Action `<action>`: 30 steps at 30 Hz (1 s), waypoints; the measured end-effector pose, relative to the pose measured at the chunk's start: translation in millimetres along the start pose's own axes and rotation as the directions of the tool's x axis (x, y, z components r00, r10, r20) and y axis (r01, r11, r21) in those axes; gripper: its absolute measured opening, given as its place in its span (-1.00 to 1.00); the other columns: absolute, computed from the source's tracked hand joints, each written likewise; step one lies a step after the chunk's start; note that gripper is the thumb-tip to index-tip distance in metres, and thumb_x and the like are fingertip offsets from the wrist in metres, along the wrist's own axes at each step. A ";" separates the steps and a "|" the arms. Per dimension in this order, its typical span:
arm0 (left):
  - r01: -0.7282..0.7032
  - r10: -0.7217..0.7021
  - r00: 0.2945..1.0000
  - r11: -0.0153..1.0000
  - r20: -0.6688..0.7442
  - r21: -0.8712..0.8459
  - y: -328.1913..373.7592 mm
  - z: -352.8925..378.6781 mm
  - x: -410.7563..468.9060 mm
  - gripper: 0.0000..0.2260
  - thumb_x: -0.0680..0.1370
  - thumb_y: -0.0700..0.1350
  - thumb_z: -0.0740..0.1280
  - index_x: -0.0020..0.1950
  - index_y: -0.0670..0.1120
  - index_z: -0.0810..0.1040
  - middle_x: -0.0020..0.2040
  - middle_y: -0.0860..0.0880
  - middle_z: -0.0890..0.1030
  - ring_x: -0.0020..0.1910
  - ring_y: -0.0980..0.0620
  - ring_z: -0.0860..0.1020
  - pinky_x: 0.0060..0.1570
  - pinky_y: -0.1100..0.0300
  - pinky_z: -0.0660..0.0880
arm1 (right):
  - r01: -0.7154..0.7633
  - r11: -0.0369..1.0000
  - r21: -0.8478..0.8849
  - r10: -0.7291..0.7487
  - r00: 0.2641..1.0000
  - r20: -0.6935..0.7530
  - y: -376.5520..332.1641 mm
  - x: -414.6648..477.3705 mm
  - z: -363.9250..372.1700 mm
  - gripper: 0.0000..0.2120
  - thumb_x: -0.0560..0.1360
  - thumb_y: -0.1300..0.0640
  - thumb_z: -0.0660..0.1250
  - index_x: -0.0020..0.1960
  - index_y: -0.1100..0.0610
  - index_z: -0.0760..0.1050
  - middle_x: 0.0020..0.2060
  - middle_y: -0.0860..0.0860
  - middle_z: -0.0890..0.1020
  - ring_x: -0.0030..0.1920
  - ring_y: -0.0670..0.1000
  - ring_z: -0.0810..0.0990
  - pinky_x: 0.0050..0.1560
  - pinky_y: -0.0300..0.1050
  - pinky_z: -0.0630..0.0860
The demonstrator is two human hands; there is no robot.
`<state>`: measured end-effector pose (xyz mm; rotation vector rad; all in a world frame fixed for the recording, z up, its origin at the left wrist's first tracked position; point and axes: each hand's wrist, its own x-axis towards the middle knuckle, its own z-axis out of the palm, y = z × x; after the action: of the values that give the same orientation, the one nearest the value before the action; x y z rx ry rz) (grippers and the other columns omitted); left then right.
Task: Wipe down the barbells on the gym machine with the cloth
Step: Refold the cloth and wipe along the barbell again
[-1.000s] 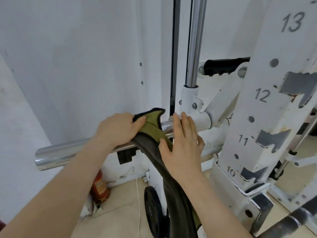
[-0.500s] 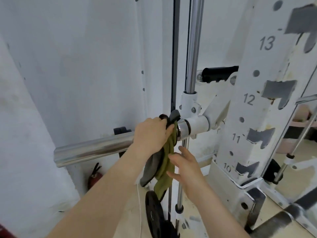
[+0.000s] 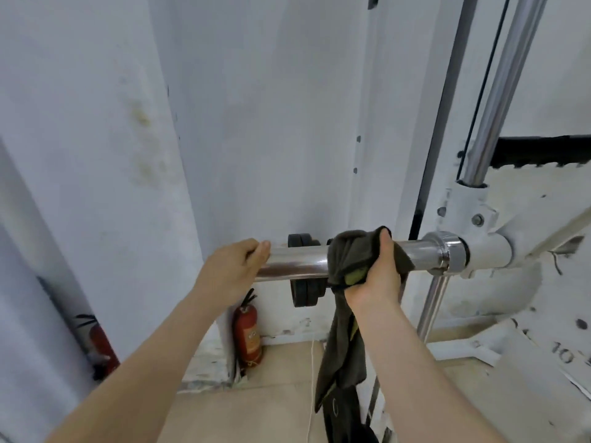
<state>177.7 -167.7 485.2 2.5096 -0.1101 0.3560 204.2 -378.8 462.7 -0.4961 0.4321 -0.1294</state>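
Writing is scarce here: you can read only a stencilled dark "10" on the white painted machine frame (image 3: 489,251), low at the right edge. The label on the red fire extinguisher (image 3: 248,334), which stands on the floor against the wall, is too blurred to make out.

Your left hand (image 3: 236,266) grasps the free end of the polished chrome barbell bar (image 3: 297,262), fingers curled over the top of it and thumb against the end. The bar runs level from there to the right, into a chrome collar and the white frame fitting.

Your right hand (image 3: 380,276) is clenched round the dark olive-green cloth (image 3: 347,255), which is bunched over the bar about midway between your left hand and the collar. Your thumb points up along the far side of the cloth, and the fingers close underneath. A lighter green patch shows in the folds by your palm. The rest of the cloth hangs straight down past your right wrist towards the floor.

Black round weight plates (image 3: 303,292) sit just behind the bar, between your two hands. A chrome vertical guide rod (image 3: 499,91) rises from the frame fitting on the right.
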 end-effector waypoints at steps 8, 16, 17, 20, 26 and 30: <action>0.594 -0.443 0.773 0.758 0.455 -0.270 1.2 -13.8 31.7 -0.79 0.52 -0.07 0.15 -0.29 -0.10 0.33 -0.48 -0.06 0.35 -0.60 0.05 0.21 -0.49 0.32 0.14 | -0.076 0.993 -0.088 0.091 0.977 0.191 107.4 -21.6 24.7 -0.41 0.26 -0.03 0.59 0.23 -0.05 0.46 0.12 0.08 0.64 0.07 0.11 0.65 0.11 0.12 0.58; -0.038 -0.029 0.996 0.750 -0.090 -0.660 -19.2 6.1 -28.2 -0.76 0.56 -0.38 0.25 -0.10 -0.14 0.67 0.11 0.07 0.62 0.13 0.14 0.54 0.07 0.34 0.41 | 0.037 0.999 0.035 -0.036 0.999 -0.027 -32.1 12.4 -18.3 -0.48 0.35 -0.15 0.51 0.24 0.00 0.49 0.12 0.07 0.64 0.05 0.17 0.63 0.11 0.16 0.55; -0.026 -0.057 0.995 0.670 -0.086 -0.742 -19.3 1.6 -30.8 -0.72 0.50 -0.47 0.23 -0.12 -0.19 0.67 0.13 0.03 0.64 0.16 0.10 0.55 0.06 0.34 0.42 | 0.067 0.997 0.039 -0.066 0.997 -0.039 -45.1 17.9 -23.0 -0.48 0.36 -0.17 0.48 0.25 -0.02 0.49 0.16 0.05 0.63 0.06 0.13 0.62 0.14 0.12 0.54; 0.150 -0.246 0.969 0.480 0.031 -0.865 -12.3 -6.4 -15.2 -0.82 0.59 -0.17 0.25 0.08 -0.08 0.63 0.13 -0.07 0.65 0.08 -0.07 0.61 -0.01 0.17 0.53 | 0.118 0.993 0.026 -0.116 0.991 -0.064 -50.9 21.4 -25.1 -0.50 0.40 -0.19 0.44 0.26 -0.01 0.48 0.16 0.00 0.61 0.05 0.07 0.60 0.20 0.07 0.49; 0.351 -0.224 0.935 0.700 0.275 -0.622 -17.9 3.1 -8.4 -0.58 0.59 0.26 0.14 0.07 -0.05 0.55 -0.20 -0.12 0.58 -0.40 0.04 0.39 -0.45 0.25 0.30 | -0.063 0.998 0.013 0.062 0.996 0.059 10.6 4.0 -1.4 -0.54 0.40 -0.13 0.46 0.17 0.08 0.47 0.02 0.06 0.66 0.03 0.11 0.63 0.14 0.13 0.53; 0.079 -0.002 0.995 0.582 0.096 -0.810 -23.2 -7.1 -16.1 -0.62 0.49 -0.48 0.21 -0.22 -0.09 0.69 0.04 -0.04 0.65 0.09 -0.04 0.57 0.02 0.19 0.50 | -0.211 0.973 -0.089 0.225 0.955 0.192 77.1 -22.7 18.6 -0.27 0.20 -0.12 0.60 0.27 0.08 0.44 0.12 0.14 0.65 0.07 0.20 0.65 0.10 0.21 0.56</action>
<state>164.3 -144.6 473.5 1.5821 -0.1980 0.1191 193.0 -298.3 448.3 -0.5192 0.2911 0.1486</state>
